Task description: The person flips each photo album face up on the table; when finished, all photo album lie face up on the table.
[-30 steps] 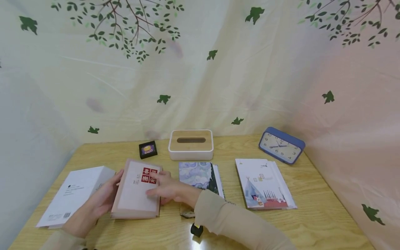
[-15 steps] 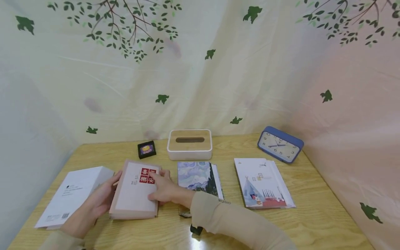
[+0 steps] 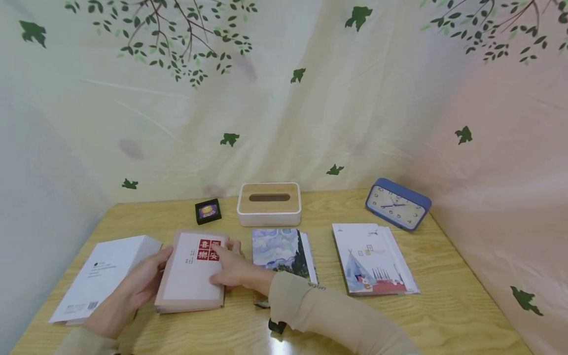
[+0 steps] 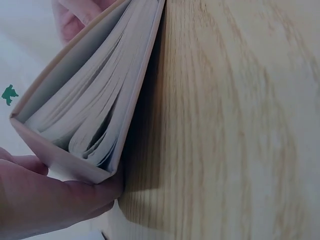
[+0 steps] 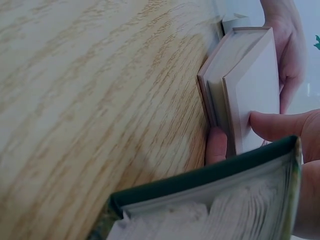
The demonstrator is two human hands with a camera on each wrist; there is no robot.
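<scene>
A thick pale pink hardcover book (image 3: 191,283) with red square characters on its cover is between both hands, left of the table's middle. My left hand (image 3: 144,276) grips it at the spine; in the left wrist view, fingers (image 4: 95,197) tuck under the spine's near corner. A dark shadow runs below the lower cover. My right hand (image 3: 235,268) holds the opposite side, its thumb (image 5: 277,125) on the front cover and a finger (image 5: 216,145) at the page edge. The book is closed, with its pages slightly fanned in the left wrist view.
A white book (image 3: 95,281) lies at the left. Beside the right forearm is a painted-cover book (image 3: 277,246), with a tent-picture book (image 3: 366,256) farther right. Behind stand a small black frame (image 3: 208,211), a tissue box (image 3: 268,217) and a blue clock (image 3: 399,204). A black object (image 3: 277,327) lies near the front.
The pink book and both hands have shifted very slightly toward the person. Both hands keep their hold on it, and the view has moved a little.
</scene>
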